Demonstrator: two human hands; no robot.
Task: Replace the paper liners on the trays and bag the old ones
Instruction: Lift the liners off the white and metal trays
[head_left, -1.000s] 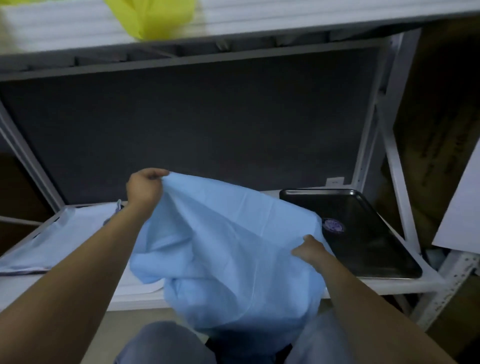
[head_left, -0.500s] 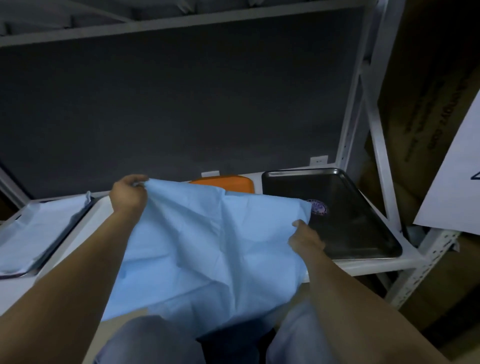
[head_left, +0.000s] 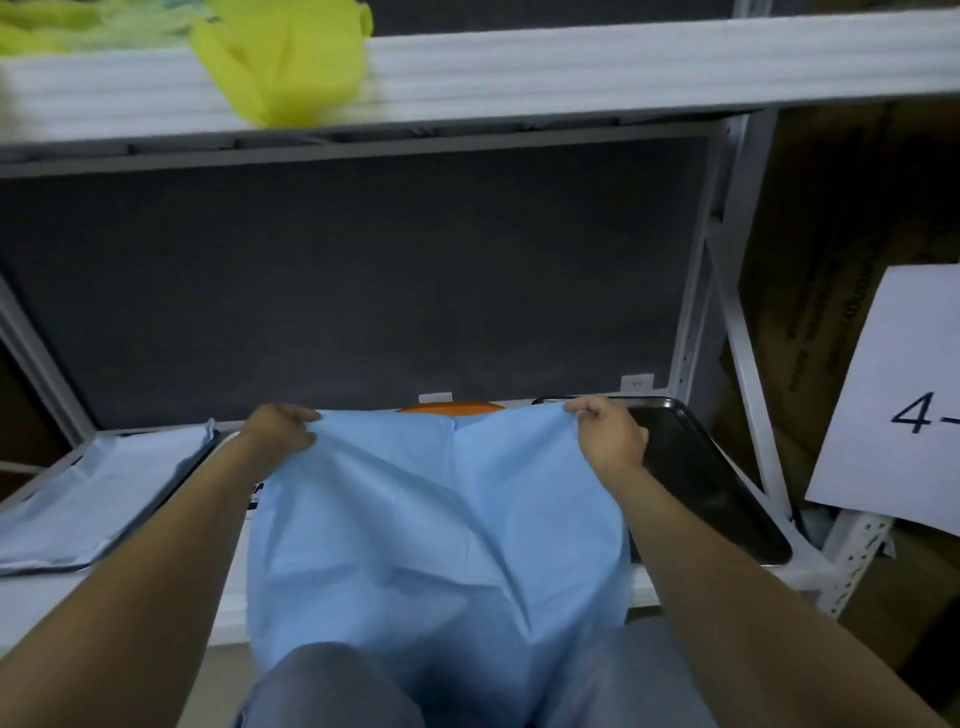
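A large light-blue paper liner (head_left: 436, 525) hangs spread out between my two hands over the shelf's front edge and down onto my lap. My left hand (head_left: 280, 434) pinches its upper left corner, and my right hand (head_left: 610, 436) pinches its upper right corner. A bare dark metal tray (head_left: 701, 478) lies on the shelf just right of my right hand. At the far left, another tray (head_left: 78, 564) carries a pale blue liner (head_left: 98, 493). An orange object (head_left: 452, 408) peeks out behind the held liner's top edge; most of it is hidden.
A white shelf (head_left: 519, 67) runs overhead with a yellow plastic bag (head_left: 285, 62) hanging over its edge. White rack posts (head_left: 727, 312) stand at the right, beside cardboard boxes (head_left: 831, 249) and a white sheet (head_left: 898, 400) marked "4".
My right hand has risen to the liner's upper right corner. The sheet is now stretched flat and wide between both hands. The camera has tilted up, so the upper shelf and yellow bag show again.
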